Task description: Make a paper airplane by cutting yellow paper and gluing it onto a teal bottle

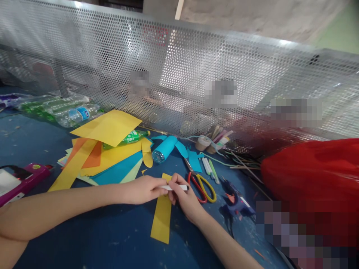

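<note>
At centre of frame, a white marker [182,187], slim, dark at its right end, lying nearly level across a yellow paper strip [162,220]. Strip plain, narrow, slightly slanted, reaching from centre into lower centre. Fingers cover the marker's left end and part of its barrel; strip's upper part is partly hidden by the hands. Whether marker touches paper, cannot tell. Hands close together: left hand [146,189] pinched on marker's left end, right hand [182,198] with fingers curled, gripping nearer the dark end
</note>
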The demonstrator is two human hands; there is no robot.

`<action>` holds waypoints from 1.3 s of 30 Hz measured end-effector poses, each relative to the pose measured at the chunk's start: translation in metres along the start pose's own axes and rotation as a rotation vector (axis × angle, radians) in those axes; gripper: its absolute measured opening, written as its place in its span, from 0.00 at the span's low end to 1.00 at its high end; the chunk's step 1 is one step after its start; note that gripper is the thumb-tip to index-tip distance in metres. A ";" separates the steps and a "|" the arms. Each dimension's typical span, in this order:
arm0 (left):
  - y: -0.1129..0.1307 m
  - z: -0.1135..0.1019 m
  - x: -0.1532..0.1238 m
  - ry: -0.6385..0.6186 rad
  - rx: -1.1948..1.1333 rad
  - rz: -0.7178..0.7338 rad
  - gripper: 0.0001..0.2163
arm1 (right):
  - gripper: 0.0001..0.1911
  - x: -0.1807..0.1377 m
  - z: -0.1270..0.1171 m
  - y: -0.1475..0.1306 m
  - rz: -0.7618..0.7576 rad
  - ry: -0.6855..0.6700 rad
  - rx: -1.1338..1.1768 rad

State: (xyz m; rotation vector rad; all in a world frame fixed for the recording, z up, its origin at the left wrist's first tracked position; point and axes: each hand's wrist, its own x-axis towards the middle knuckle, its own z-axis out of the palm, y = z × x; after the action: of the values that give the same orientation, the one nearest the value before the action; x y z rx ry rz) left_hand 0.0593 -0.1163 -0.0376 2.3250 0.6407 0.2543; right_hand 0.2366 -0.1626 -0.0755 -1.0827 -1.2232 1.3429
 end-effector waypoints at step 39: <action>0.021 0.051 -0.016 0.033 0.594 -0.003 0.38 | 0.16 0.015 -0.015 0.007 -0.154 0.353 -0.438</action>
State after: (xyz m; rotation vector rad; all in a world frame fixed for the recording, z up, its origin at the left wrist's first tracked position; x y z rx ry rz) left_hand 0.0712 -0.1669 -0.0611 2.8878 0.8200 0.1067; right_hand 0.2493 -0.1454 -0.0838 -1.4272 -1.3286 0.7388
